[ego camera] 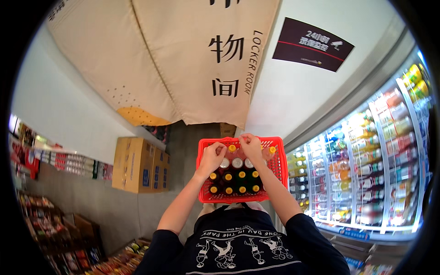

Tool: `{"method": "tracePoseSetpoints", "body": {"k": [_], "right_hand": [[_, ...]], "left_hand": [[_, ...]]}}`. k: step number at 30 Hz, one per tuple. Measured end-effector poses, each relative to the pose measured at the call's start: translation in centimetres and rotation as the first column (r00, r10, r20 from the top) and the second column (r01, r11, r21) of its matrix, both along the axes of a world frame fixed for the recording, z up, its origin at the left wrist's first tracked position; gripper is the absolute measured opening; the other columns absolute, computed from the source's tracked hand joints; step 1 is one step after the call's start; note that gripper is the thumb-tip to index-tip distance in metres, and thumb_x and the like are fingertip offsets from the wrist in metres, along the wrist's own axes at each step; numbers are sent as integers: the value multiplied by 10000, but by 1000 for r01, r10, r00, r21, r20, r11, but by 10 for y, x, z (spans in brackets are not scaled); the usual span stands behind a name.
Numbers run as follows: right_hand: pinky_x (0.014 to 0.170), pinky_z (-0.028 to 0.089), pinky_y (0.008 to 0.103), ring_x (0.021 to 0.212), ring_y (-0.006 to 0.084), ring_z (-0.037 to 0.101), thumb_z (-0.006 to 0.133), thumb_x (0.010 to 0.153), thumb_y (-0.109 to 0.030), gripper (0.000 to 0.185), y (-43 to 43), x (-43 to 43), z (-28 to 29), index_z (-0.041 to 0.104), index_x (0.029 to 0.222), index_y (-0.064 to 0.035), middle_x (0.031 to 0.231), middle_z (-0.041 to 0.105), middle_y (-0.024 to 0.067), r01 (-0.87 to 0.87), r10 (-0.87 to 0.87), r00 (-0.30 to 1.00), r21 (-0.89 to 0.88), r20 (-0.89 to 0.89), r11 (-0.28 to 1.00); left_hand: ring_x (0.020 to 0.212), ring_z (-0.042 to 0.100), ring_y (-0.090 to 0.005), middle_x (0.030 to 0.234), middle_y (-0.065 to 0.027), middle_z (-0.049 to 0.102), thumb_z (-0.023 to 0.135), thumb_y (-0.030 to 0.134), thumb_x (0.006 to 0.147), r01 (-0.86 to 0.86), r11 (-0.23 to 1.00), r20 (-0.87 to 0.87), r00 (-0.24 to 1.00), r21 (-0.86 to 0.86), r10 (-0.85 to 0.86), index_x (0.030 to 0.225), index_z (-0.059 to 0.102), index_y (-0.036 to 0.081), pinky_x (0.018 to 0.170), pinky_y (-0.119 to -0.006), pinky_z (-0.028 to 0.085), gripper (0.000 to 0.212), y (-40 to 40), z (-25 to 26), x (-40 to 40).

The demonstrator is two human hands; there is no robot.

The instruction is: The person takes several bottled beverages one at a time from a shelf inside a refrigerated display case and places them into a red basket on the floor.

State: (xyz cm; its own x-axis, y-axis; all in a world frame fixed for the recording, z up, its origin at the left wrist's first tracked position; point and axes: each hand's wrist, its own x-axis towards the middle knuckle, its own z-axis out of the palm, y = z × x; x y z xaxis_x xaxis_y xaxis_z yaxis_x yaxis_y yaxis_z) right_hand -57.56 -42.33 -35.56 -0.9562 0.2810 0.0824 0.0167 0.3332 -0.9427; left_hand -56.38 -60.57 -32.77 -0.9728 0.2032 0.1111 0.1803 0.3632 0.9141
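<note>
A red plastic shopping basket [284,165] lies in front of me, holding rows of upright drinks. Dark bottles with yellow caps [242,174] fill its near rows. Silver-topped cans [237,162] form a row behind them, and pinkish bottles with yellow caps [272,150] stand at the far side. My left hand [212,156] is over the basket's left part, thumb and fingertips pinched together. My right hand [251,146] is above the far middle, its fingertips also drawn together near the far rim. I see nothing between the fingers of either hand.
Ahead hangs a beige fabric curtain [192,62] with printed writing, beside a white wall bearing a dark sign [313,44]. Cardboard boxes [141,165] stand on the floor at the left. A lit drinks cooler [350,172] lines the right. Shelves of packaged goods [44,220] are at lower left.
</note>
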Motion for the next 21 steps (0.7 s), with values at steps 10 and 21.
{"method": "tracePoseSetpoints", "body": {"k": [10,21], "right_hand": [[444,316,249,473,36,394,675,862,-175,180,-18,89,33,680,887,4,505,466,-37,322,-322,947,7,-4,947],[477,247,223,555,25,291,669,868,-131,377,38,218,87,354,663,-99,584,349,-65,804,-840,526,-243,-135,542]], "left_hand": [[473,392,-78,487,-43,457,563,241,952,182,966,61,979,184,-196,608,504,-18,444,-312,310,435,9,20,13],[491,304,-78,475,-55,315,487,245,991,689,707,-216,723,160,-656,598,414,-39,446,-347,249,490,111,93,79]]}}
